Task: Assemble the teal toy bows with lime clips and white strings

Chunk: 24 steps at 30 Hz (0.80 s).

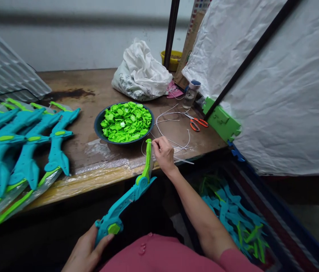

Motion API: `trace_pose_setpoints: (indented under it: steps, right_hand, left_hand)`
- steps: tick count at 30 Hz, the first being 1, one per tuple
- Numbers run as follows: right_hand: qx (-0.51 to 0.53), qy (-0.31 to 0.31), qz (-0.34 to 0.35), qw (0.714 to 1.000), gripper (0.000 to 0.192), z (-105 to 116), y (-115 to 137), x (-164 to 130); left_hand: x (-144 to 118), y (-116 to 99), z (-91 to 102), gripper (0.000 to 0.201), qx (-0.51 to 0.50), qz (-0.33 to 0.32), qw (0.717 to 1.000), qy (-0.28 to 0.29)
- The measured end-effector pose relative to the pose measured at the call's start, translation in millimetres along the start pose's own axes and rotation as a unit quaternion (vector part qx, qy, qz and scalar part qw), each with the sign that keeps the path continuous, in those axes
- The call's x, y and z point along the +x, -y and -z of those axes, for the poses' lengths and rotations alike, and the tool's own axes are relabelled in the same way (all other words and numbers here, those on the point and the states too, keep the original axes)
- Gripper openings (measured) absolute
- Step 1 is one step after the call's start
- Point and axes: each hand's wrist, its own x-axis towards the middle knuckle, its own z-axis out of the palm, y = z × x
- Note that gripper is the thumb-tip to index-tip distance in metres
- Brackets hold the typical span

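Note:
My left hand [82,247] is closed around the lower end of a teal-and-green plastic toy bow [125,200], which slants up and away from me. At its far tip, my right hand [163,153] pinches a thin white string, close against the green limb [148,160]. More white strings [183,160] lie loosely curled on the table just beyond that hand. A dark bowl [96,126] heaped with small bright-green plastic pieces [127,121] stands just behind the bow's tip.
Several similar teal toy bows [59,143] lie in overlapping rows at the table's left. Orange-handled scissors [195,122], a cup [191,94] and a white sack [142,73] stand or lie farther back. Below right, a bin holds more teal and green parts [233,211]. White sheeting [275,94] hangs at right.

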Motion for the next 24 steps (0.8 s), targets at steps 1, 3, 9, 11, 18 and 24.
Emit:
trace_pose_setpoints:
  steps: [1,3,9,11,18,24]
  right_hand:
    - [-0.004,0.003,0.0,1.0,0.021,-2,0,1]
    - [-0.013,0.009,0.0,1.0,0.021,-6,0,2]
    - [-0.05,0.024,0.0,0.998,0.021,-10,-2,3]
    - [-0.06,0.026,0.001,0.998,0.02,-10,-3,3]
    - [-0.078,0.031,0.007,0.996,0.019,-10,-4,4]
    - [-0.09,0.042,0.02,0.995,0.018,-10,-3,4]
  left_hand:
    - [0,0,0.0,0.054,0.0,0.001,1.0,0.0]
    - [0,1,-0.5,0.054,-0.003,-0.002,1.0,-0.003]
    - [0,12,-4.2,0.05,-0.028,-0.023,0.999,-0.007]
    - [0,17,-5.4,0.049,-0.041,-0.03,0.999,-0.007]
    - [2,24,-5.2,0.045,-0.021,-0.043,0.999,-0.001]
    - [3,24,-4.4,0.049,-0.012,-0.043,0.999,0.02]
